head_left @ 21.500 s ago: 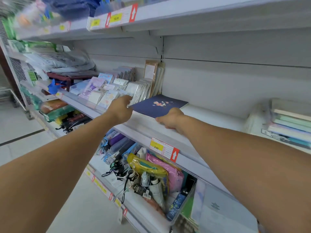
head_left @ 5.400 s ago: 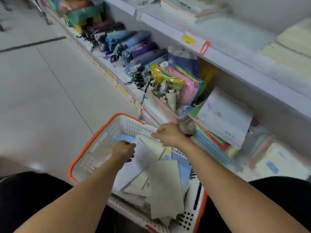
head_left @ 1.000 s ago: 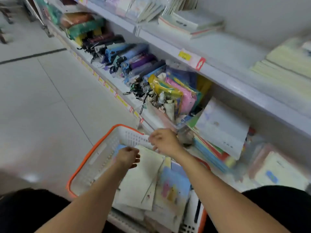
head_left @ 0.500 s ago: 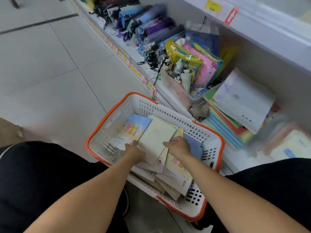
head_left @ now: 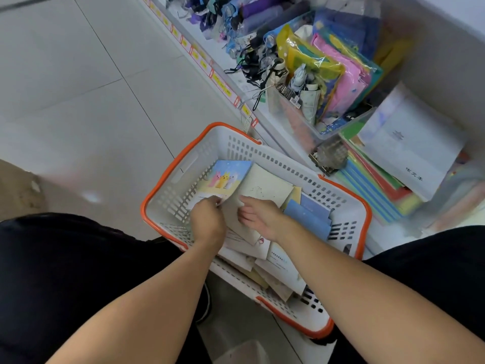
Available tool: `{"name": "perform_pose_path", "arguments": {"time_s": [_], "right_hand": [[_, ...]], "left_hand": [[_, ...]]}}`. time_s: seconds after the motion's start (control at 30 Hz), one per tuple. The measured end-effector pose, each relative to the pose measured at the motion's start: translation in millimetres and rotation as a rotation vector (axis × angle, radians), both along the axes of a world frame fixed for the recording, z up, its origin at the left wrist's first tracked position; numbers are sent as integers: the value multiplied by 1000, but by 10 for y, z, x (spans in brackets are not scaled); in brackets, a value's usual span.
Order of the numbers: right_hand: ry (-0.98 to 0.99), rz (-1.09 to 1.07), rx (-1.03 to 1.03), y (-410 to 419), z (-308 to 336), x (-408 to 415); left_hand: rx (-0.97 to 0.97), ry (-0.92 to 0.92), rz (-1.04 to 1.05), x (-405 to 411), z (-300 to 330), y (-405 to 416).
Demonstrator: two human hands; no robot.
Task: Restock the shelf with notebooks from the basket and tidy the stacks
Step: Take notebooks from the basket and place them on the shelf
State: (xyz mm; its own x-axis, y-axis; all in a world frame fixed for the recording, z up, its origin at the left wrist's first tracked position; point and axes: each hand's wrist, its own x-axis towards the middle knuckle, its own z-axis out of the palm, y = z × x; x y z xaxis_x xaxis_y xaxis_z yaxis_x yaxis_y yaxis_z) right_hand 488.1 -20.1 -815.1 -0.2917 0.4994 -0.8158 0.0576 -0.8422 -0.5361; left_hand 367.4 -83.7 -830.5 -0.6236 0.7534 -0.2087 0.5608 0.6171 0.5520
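Observation:
A white basket with an orange rim point(head_left: 183, 158) stands on the floor between my knees and holds several loose notebooks. A notebook with coloured cartoon animals point(head_left: 225, 177) lies at its far left, and my left hand point(head_left: 207, 222) pinches its near edge. A pale beige notebook point(head_left: 265, 187) lies beside it; my right hand point(head_left: 259, 214) rests on it with fingers spread. Blue notebooks point(head_left: 309, 214) lie to the right, and more pale notebooks point(head_left: 278, 266) are piled near me.
The bottom shelf point(head_left: 210, 61) runs along the right with price tags on its edge. It carries umbrellas point(head_left: 252, 19), a clear bin of colourful pouches point(head_left: 328, 74) and a stack of coloured folders with a white booklet point(head_left: 409, 151) on top. Tiled floor point(head_left: 78, 88) lies to the left.
The view has tipped further down onto the basket. My left hand has shifted left onto the cartoon notebook's edge, and my right hand has moved onto the beige notebook.

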Motion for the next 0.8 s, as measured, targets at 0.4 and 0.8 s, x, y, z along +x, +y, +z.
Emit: {"name": "perform_pose_path", "arguments": {"time_s": [0.4,0.8], "right_hand": [[-184,-69,-52,248,-8,249],[-401,-190,30,112,-203,826]], "left_hand": [[-17,138,-825,452,315,-65],[-269,-201,-98,-90,-162,232]]}}
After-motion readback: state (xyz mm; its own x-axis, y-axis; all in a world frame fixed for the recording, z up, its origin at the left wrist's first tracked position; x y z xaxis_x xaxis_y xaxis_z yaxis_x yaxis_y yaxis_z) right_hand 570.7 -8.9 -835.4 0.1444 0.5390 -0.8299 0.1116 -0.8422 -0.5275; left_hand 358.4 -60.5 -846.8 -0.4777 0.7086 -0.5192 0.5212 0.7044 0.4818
